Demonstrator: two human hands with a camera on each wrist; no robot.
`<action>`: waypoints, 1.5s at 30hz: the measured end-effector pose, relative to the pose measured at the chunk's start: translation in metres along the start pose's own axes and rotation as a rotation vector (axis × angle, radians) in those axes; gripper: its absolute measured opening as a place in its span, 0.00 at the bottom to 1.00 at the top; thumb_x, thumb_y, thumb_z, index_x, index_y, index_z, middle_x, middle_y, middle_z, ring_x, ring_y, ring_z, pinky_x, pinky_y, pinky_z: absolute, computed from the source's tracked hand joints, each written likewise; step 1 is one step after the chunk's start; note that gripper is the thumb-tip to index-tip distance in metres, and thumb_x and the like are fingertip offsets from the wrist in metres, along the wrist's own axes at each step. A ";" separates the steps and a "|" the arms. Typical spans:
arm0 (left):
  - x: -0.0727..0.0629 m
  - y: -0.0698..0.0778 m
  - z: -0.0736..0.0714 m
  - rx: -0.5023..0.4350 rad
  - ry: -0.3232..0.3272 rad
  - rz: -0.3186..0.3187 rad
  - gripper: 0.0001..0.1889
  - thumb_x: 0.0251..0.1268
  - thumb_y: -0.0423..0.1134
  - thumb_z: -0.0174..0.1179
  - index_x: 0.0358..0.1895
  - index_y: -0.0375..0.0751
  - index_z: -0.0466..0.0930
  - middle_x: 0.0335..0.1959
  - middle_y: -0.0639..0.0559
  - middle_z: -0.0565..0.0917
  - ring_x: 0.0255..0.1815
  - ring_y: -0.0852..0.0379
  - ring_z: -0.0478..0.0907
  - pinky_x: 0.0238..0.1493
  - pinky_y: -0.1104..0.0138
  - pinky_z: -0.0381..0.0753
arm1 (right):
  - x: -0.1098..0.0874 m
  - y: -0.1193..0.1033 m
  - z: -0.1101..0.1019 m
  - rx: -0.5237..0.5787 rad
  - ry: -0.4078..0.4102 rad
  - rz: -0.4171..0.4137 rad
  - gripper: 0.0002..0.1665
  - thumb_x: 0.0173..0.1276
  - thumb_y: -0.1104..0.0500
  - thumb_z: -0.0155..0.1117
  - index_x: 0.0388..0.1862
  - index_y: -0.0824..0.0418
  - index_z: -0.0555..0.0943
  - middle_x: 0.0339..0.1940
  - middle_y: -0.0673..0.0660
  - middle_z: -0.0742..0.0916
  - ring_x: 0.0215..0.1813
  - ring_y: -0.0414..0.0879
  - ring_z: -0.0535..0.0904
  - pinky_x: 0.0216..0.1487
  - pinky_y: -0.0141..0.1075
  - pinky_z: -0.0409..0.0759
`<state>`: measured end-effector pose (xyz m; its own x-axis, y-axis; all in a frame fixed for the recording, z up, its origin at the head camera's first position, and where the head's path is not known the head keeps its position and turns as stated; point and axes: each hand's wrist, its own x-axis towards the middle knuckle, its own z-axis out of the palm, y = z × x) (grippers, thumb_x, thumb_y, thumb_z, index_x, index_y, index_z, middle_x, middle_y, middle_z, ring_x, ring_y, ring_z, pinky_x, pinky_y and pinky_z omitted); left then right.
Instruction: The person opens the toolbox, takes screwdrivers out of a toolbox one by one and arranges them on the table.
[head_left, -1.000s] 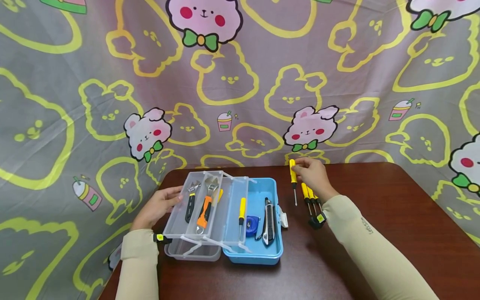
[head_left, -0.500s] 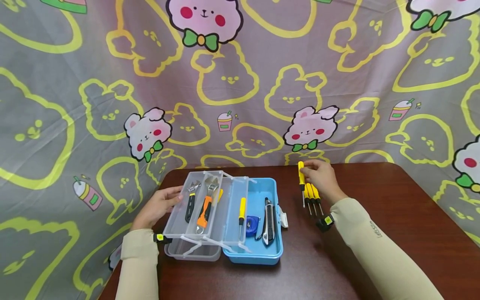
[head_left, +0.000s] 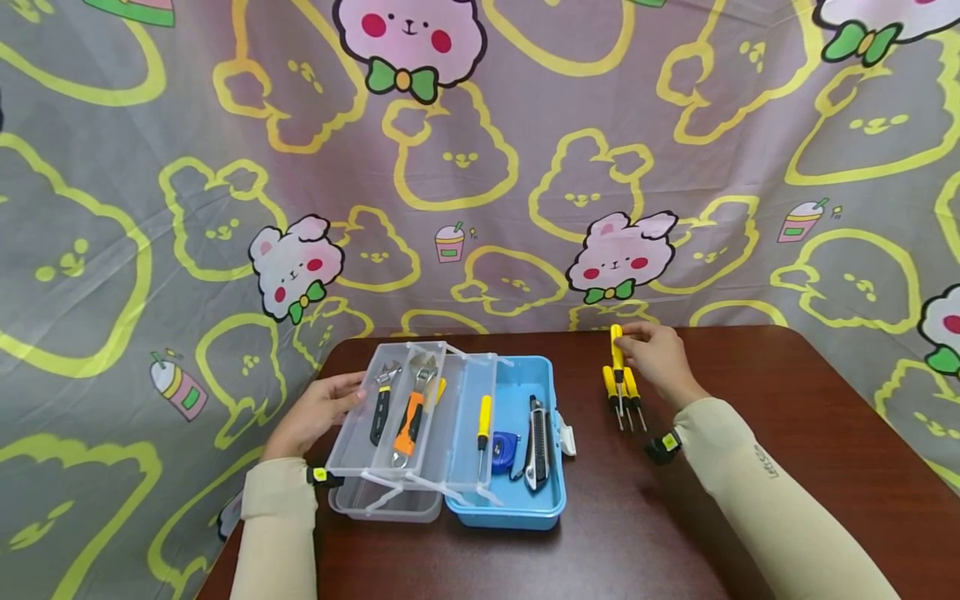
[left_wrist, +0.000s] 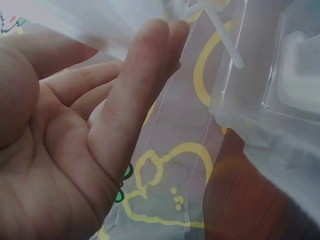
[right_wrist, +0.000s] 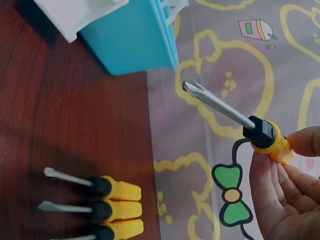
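My right hand [head_left: 660, 360] pinches the yellow handle of a Phillips screwdriver [head_left: 617, 358], its shaft pointing down. In the right wrist view that screwdriver [right_wrist: 220, 106] is clear of the table, its cross tip away from the fingers. Three yellow-and-black screwdrivers [right_wrist: 120, 210] lie side by side beneath it. My left hand [head_left: 318, 408] touches the left edge of the clear upper tray [head_left: 356, 454] of an opened toolbox, fingers fairly straight. This tray carries a black-handled adjustable wrench [head_left: 381, 412] and an orange-handled one [head_left: 408, 425]. Another yellow screwdriver [head_left: 484, 421] lies in the right-hand tray section.
The blue toolbox base [head_left: 506, 518] holds a blue tape measure [head_left: 504, 452] and a utility knife [head_left: 537, 446]. Its white latch [head_left: 567, 439] sticks out rightward. Below the trays sits the clear lid [head_left: 397, 504]. A patterned curtain [head_left: 480, 167] hangs behind the brown table [head_left: 750, 467].
My right hand has moved to the right with the screwdriver, from beside the toolbox to above the other screwdrivers. The left hand and toolbox have stayed in place.
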<state>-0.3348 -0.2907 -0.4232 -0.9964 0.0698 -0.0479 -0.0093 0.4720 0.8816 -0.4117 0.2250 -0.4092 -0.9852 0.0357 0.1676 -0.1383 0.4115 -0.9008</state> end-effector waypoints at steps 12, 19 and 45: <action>-0.001 -0.001 0.000 -0.008 0.003 0.003 0.27 0.72 0.45 0.57 0.71 0.40 0.67 0.58 0.41 0.78 0.52 0.46 0.79 0.51 0.52 0.79 | 0.001 0.010 -0.009 -0.026 0.007 0.010 0.22 0.73 0.55 0.60 0.58 0.69 0.77 0.48 0.65 0.82 0.46 0.58 0.80 0.42 0.40 0.83; -0.001 -0.003 0.000 -0.007 0.002 0.001 0.28 0.72 0.45 0.56 0.71 0.40 0.67 0.59 0.41 0.78 0.53 0.46 0.78 0.52 0.51 0.78 | 0.005 0.015 -0.014 -0.040 0.019 0.012 0.22 0.72 0.56 0.60 0.58 0.69 0.77 0.48 0.66 0.83 0.42 0.54 0.82 0.40 0.39 0.83; -0.002 0.003 0.000 -0.017 0.003 -0.015 0.27 0.73 0.43 0.56 0.71 0.40 0.67 0.58 0.40 0.78 0.52 0.46 0.79 0.52 0.50 0.78 | 0.009 0.029 -0.023 -0.167 -0.008 0.022 0.21 0.73 0.56 0.58 0.56 0.70 0.76 0.48 0.68 0.83 0.38 0.53 0.83 0.37 0.38 0.83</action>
<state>-0.3324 -0.2890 -0.4204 -0.9964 0.0599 -0.0596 -0.0256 0.4583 0.8884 -0.4223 0.2580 -0.4250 -0.9887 0.0398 0.1444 -0.0981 0.5565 -0.8250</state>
